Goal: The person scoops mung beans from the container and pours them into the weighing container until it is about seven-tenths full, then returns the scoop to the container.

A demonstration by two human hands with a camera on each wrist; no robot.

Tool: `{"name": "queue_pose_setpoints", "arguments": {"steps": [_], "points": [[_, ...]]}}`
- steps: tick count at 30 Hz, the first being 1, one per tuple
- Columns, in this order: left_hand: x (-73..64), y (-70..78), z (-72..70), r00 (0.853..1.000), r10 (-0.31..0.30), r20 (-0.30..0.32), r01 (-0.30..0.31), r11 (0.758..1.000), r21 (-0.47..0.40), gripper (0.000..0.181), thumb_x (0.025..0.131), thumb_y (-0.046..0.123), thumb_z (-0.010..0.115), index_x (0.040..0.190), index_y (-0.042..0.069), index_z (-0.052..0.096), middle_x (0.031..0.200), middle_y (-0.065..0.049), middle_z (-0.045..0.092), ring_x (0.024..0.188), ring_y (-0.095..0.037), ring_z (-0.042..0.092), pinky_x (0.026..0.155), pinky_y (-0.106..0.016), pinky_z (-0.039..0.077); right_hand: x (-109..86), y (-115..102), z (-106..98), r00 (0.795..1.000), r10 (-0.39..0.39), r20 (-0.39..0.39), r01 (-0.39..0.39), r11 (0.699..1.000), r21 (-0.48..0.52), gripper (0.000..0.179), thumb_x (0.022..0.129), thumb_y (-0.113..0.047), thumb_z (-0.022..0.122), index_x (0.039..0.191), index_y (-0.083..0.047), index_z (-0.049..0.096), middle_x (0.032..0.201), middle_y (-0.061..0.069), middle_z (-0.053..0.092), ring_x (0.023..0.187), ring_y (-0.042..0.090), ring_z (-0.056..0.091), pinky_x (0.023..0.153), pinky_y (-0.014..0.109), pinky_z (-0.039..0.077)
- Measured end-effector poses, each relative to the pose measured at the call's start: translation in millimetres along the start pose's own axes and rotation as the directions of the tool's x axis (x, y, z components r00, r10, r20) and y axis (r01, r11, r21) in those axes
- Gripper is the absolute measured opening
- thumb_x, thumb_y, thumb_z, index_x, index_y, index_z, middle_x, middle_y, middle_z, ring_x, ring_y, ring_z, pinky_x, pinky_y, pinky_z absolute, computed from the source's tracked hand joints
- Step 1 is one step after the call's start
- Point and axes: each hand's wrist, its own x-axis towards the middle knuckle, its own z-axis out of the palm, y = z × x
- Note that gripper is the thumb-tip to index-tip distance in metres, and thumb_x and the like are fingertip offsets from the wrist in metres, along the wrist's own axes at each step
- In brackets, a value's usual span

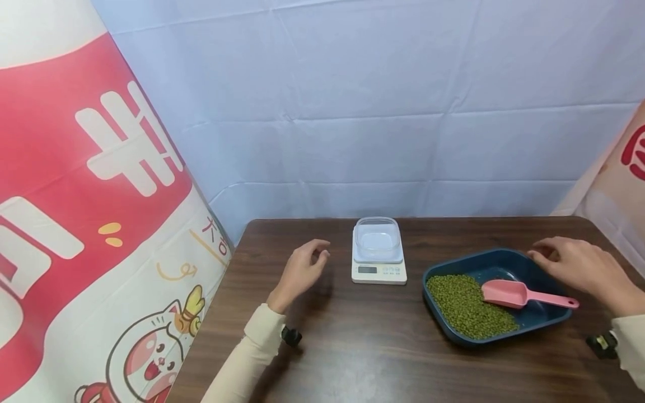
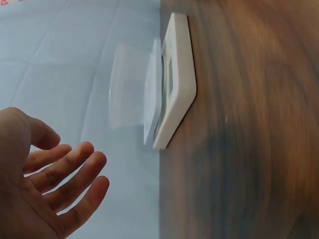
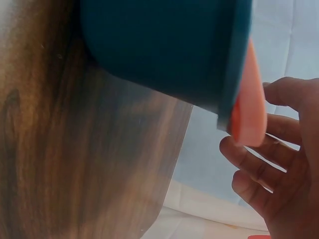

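A white digital kitchen scale [image 1: 379, 272] stands toward the back of the table with a clear plastic container [image 1: 378, 235] on its platform. To its left hovers my left hand [image 1: 304, 268], fingers loosely bent and holding nothing; the left wrist view shows the palm [image 2: 37, 194] apart from the scale. On the right sits a dark blue tub [image 1: 440, 324] with green beans [image 1: 468, 308] in its left part. A pink scoop [image 1: 509, 294] lies in it, handle over the right rim. My right hand [image 1: 584, 266] hangs above that rim near the handle [image 3: 251, 104], fingers relaxed, with no grip on it.
The brown wooden table [image 1: 353, 347] ends at a pale blue cloth backdrop [image 1: 353, 140]. A printed red and white curtain [image 1: 60, 140] hangs along the left side, and another printed cloth [image 1: 620, 190] stands at the right.
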Motion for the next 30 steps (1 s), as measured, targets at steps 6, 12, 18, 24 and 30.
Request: {"name": "queue_pose_setpoints", "arguments": {"steps": [6,12,18,24,30], "points": [[-0.7,9.5,20.3,1.000,-0.002,0.000,0.002,0.997,-0.075,0.024,0.108,0.017,0.060,0.128,0.011,0.073,0.102,0.000,0.079,0.085,-0.010,0.072,0.078,-0.028,0.058,-3.0,-2,2,1.000,-0.015,0.018,0.015,1.000,0.018,0.048,0.101,-0.029,0.071,0.120,0.014,0.068,0.088,0.019,0.073,0.076,0.034,0.069,0.066,0.060,0.056],[-0.1,23.3,42.3,1.000,0.007,0.007,-0.006,0.994,-0.111,0.025,0.107,0.016,0.060,0.124,0.005,0.075,0.099,-0.002,0.079,0.082,-0.010,0.072,0.079,-0.026,0.058,-5.7,-1,5,1.000,-0.016,0.014,0.015,1.000,0.026,0.047,0.101,-0.030,0.071,0.121,0.013,0.069,0.090,0.020,0.074,0.077,0.035,0.070,0.065,0.059,0.055],[1.1,38.4,63.7,0.999,0.011,0.036,-0.006,0.989,-0.151,0.024,0.106,0.015,0.061,0.119,0.003,0.076,0.091,-0.003,0.078,0.073,-0.005,0.070,0.073,-0.021,0.056,-7.7,0,10,1.000,-0.016,0.016,0.015,0.999,0.046,0.047,0.102,-0.030,0.070,0.121,0.013,0.069,0.090,0.019,0.073,0.075,0.032,0.068,0.063,0.056,0.054],[-0.2,53.1,85.9,0.998,0.009,0.059,0.000,0.988,-0.155,0.022,0.106,0.016,0.060,0.114,0.006,0.078,0.087,0.001,0.078,0.071,0.002,0.066,0.070,-0.016,0.052,-10.8,1,13,0.999,-0.026,0.025,0.025,0.998,0.065,0.050,0.104,-0.035,0.067,0.123,0.010,0.069,0.091,0.017,0.074,0.075,0.030,0.068,0.062,0.054,0.054],[-3.4,67.3,106.8,0.998,0.007,0.064,0.004,0.983,-0.183,0.020,0.106,0.016,0.061,0.110,0.007,0.078,0.080,0.004,0.076,0.065,0.009,0.062,0.070,-0.013,0.050,-12.4,0,16,0.999,-0.039,0.012,0.038,0.997,0.069,0.049,0.104,-0.036,0.067,0.122,0.010,0.069,0.090,0.016,0.074,0.076,0.031,0.069,0.063,0.056,0.054]]}}
